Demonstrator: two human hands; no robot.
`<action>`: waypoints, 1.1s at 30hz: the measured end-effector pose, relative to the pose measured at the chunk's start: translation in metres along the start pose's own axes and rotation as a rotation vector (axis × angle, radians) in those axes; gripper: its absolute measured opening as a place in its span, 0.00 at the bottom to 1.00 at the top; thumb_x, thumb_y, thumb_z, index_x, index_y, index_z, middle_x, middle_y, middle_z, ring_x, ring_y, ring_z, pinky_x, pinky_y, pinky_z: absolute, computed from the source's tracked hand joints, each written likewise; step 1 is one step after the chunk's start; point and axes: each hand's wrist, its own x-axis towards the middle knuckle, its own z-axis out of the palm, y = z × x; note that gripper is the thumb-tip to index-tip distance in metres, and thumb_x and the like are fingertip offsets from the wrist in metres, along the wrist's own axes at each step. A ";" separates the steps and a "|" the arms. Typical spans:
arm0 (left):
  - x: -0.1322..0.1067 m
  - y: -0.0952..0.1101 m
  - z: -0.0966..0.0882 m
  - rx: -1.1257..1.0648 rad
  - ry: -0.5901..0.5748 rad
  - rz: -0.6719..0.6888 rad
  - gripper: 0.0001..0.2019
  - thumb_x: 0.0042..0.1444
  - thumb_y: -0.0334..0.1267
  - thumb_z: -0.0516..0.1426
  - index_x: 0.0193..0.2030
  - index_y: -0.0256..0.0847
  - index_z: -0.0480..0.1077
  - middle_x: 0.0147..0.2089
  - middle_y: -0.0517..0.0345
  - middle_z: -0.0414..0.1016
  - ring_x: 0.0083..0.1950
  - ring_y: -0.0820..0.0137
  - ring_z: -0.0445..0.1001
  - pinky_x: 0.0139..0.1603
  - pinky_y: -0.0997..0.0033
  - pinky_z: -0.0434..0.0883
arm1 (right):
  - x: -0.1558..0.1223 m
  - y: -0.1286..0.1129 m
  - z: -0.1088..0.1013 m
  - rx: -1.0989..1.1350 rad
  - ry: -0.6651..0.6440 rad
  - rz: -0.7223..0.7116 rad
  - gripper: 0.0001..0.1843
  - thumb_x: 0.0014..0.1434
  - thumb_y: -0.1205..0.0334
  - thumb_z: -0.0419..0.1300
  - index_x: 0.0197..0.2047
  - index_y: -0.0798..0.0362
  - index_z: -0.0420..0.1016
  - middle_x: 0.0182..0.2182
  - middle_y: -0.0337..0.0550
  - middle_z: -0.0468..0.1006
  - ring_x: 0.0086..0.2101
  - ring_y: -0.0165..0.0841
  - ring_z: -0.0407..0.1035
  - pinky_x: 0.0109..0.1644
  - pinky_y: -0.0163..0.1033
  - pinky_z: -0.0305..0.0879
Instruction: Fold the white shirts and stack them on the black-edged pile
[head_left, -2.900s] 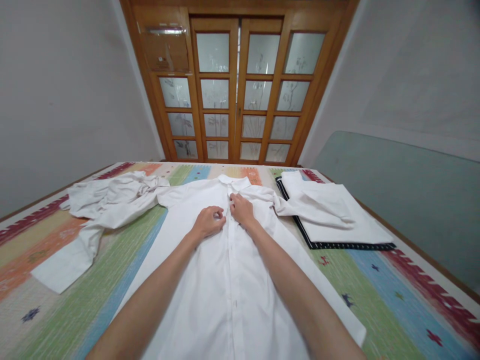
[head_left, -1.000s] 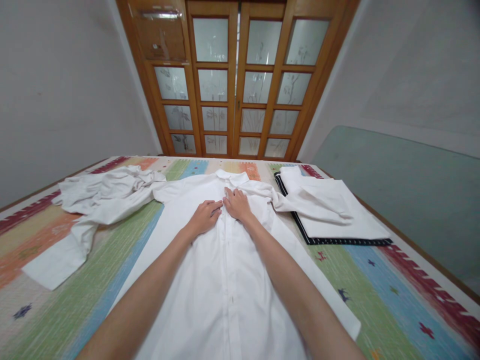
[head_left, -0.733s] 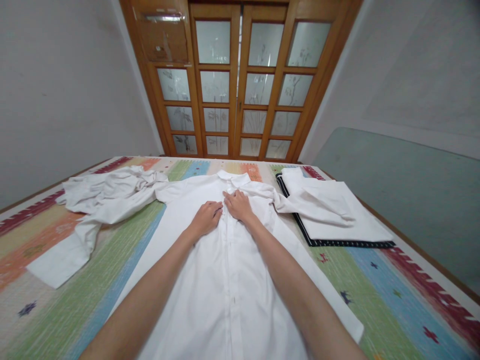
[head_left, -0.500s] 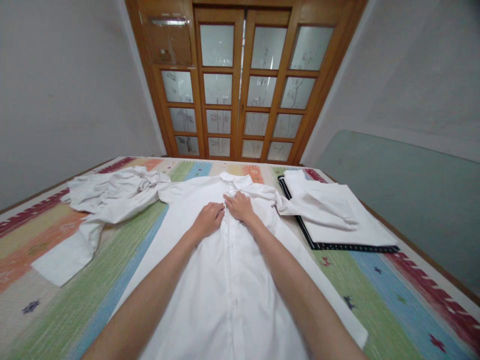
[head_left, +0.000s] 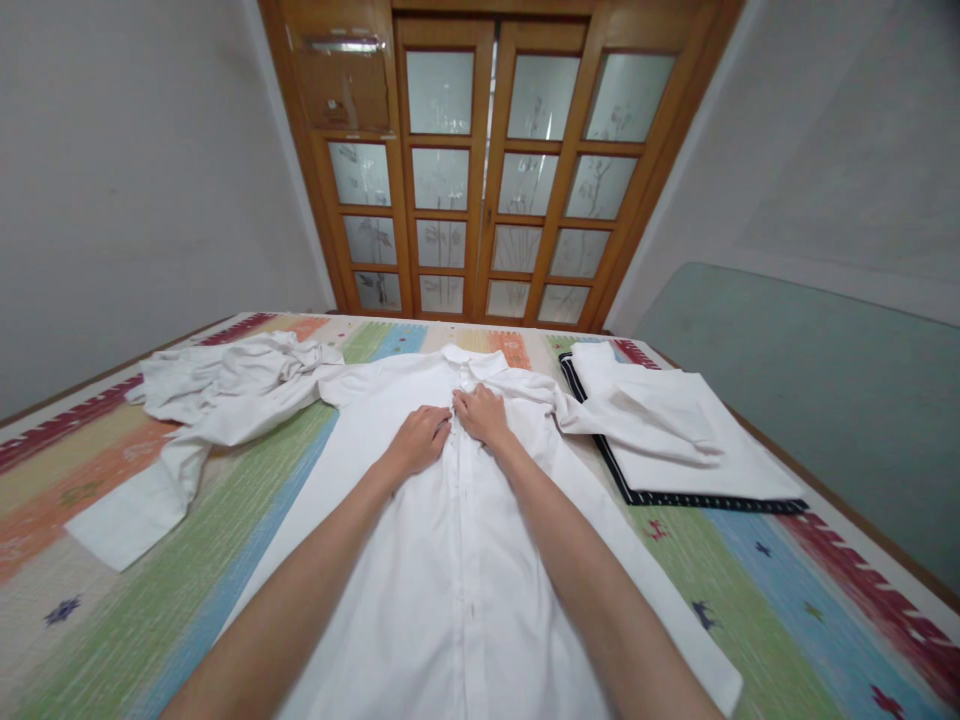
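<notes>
A white button-front shirt (head_left: 420,610) lies face up in front of me, collar at the far end and sleeves spread to both sides. On the left of its front placket, my left hand (head_left: 421,438) is closed, its fingertips pinching the cloth. My right hand (head_left: 482,412) grips the placket edge a little below the collar, fingers bent. The two hands almost touch over the placket. Whatever button lies between the fingertips is hidden. The shirt's right-side sleeve (head_left: 637,420) reaches over a folded white garment.
A patterned striped cloth (head_left: 247,520) covers the table. Crumpled white fabric (head_left: 225,375) lies at the far left. On the right, the folded white garment (head_left: 739,455) rests on a black item with white marks (head_left: 697,503). Wooden glass-paned doors (head_left: 480,170) stand beyond the table.
Both hands stay at the placket with only slight finger movement. The whole view has shifted slightly; the shirt lies as before.
</notes>
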 end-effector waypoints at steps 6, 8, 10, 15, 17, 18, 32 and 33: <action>0.000 -0.001 0.000 -0.032 0.001 0.027 0.15 0.63 0.35 0.49 0.51 0.42 0.73 0.53 0.51 0.78 0.56 0.61 0.72 0.59 0.58 0.68 | 0.000 0.000 0.001 0.003 0.024 0.033 0.22 0.71 0.55 0.41 0.58 0.45 0.70 0.48 0.52 0.72 0.48 0.40 0.67 0.50 0.44 0.59; 0.000 -0.001 0.000 -0.046 0.001 0.035 0.16 0.63 0.35 0.49 0.51 0.42 0.73 0.53 0.51 0.78 0.56 0.61 0.72 0.59 0.58 0.68 | 0.000 -0.001 0.002 0.003 0.032 0.045 0.22 0.70 0.56 0.42 0.61 0.46 0.68 0.48 0.52 0.72 0.48 0.41 0.67 0.50 0.44 0.59; 0.000 -0.001 0.000 -0.060 0.005 0.029 0.16 0.62 0.36 0.49 0.51 0.43 0.73 0.53 0.51 0.78 0.56 0.61 0.73 0.59 0.58 0.68 | 0.000 -0.002 0.003 0.005 0.035 0.054 0.23 0.70 0.55 0.43 0.62 0.45 0.66 0.49 0.53 0.72 0.49 0.42 0.67 0.51 0.45 0.58; 0.001 -0.003 0.002 -0.130 0.020 -0.016 0.16 0.61 0.36 0.49 0.49 0.41 0.75 0.51 0.50 0.79 0.55 0.61 0.73 0.59 0.59 0.67 | 0.003 -0.005 0.003 0.025 -0.004 0.095 0.23 0.69 0.51 0.43 0.62 0.42 0.66 0.51 0.53 0.71 0.52 0.43 0.65 0.53 0.49 0.57; 0.001 -0.005 0.002 -0.163 0.035 -0.040 0.15 0.60 0.37 0.50 0.47 0.41 0.76 0.50 0.50 0.79 0.54 0.61 0.74 0.59 0.60 0.67 | 0.006 -0.005 0.002 0.042 -0.030 0.119 0.24 0.69 0.48 0.44 0.64 0.41 0.65 0.52 0.53 0.71 0.53 0.44 0.65 0.54 0.49 0.56; 0.001 -0.005 0.002 -0.179 0.043 -0.054 0.14 0.59 0.37 0.51 0.46 0.41 0.76 0.50 0.51 0.79 0.53 0.62 0.74 0.59 0.60 0.67 | 0.008 -0.005 0.002 0.054 -0.040 0.131 0.25 0.68 0.46 0.44 0.65 0.40 0.63 0.53 0.53 0.71 0.53 0.44 0.65 0.54 0.50 0.56; 0.005 -0.010 0.000 -0.350 0.096 -0.172 0.05 0.51 0.35 0.58 0.25 0.42 0.69 0.46 0.52 0.75 0.46 0.66 0.74 0.53 0.63 0.72 | 0.005 -0.005 0.004 0.042 0.016 0.141 0.25 0.72 0.52 0.37 0.61 0.42 0.68 0.50 0.52 0.73 0.50 0.40 0.68 0.51 0.45 0.59; 0.005 -0.011 0.000 -0.349 0.100 -0.190 0.05 0.51 0.35 0.57 0.25 0.41 0.69 0.46 0.52 0.75 0.46 0.66 0.74 0.53 0.63 0.72 | 0.005 -0.005 0.003 0.033 0.010 0.134 0.24 0.72 0.54 0.37 0.60 0.42 0.69 0.50 0.52 0.73 0.50 0.40 0.68 0.51 0.45 0.59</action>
